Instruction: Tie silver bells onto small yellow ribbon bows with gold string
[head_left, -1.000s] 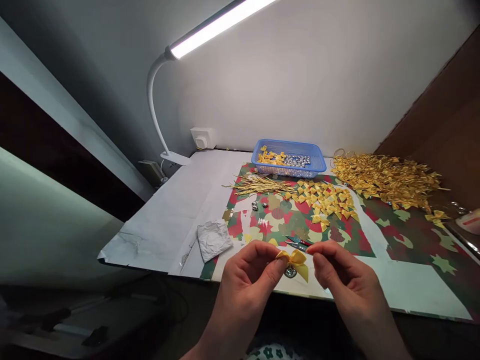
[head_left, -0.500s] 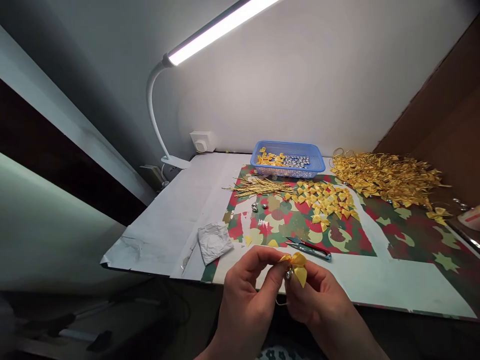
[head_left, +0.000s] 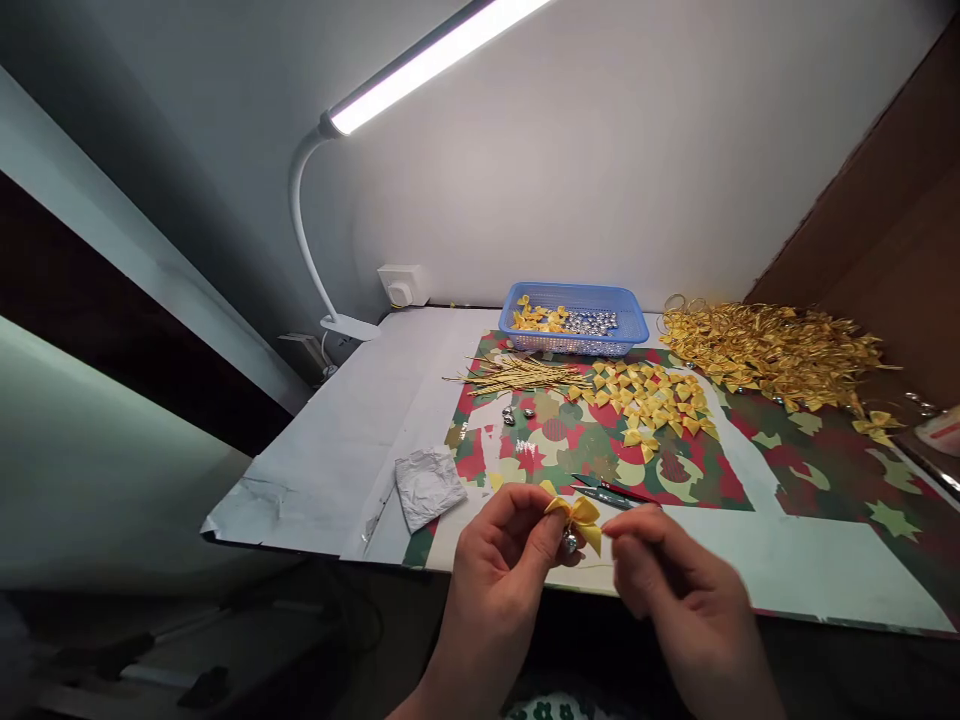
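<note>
My left hand point(head_left: 499, 575) pinches a yellow ribbon bow point(head_left: 580, 516) between thumb and fingers, just over the table's front edge. A small silver bell point(head_left: 570, 543) hangs below the bow's middle. To the right, my right hand point(head_left: 679, 575) has its thumb and forefinger closed at the tip of the bow's right side; what lies between them is too small to make out. A thin cord shows faintly beneath the bow. Behind my right hand lie thread snips point(head_left: 611, 492), partly covered by it.
A blue basket point(head_left: 634, 335) holds bows and silver bells. Before it lie gold cord lengths point(head_left: 517, 376), loose yellow bows point(head_left: 649, 395) and several bells point(head_left: 509, 415). A heap of corded bows point(head_left: 772, 350) is at right, crumpled paper point(head_left: 429, 487) at left. A lamp point(head_left: 307, 220) arches above.
My right hand has moved off to the right from the bow's middle, leaving the bow in my left hand. The bow has shifted slightly left, and its bell shows more fully.
</note>
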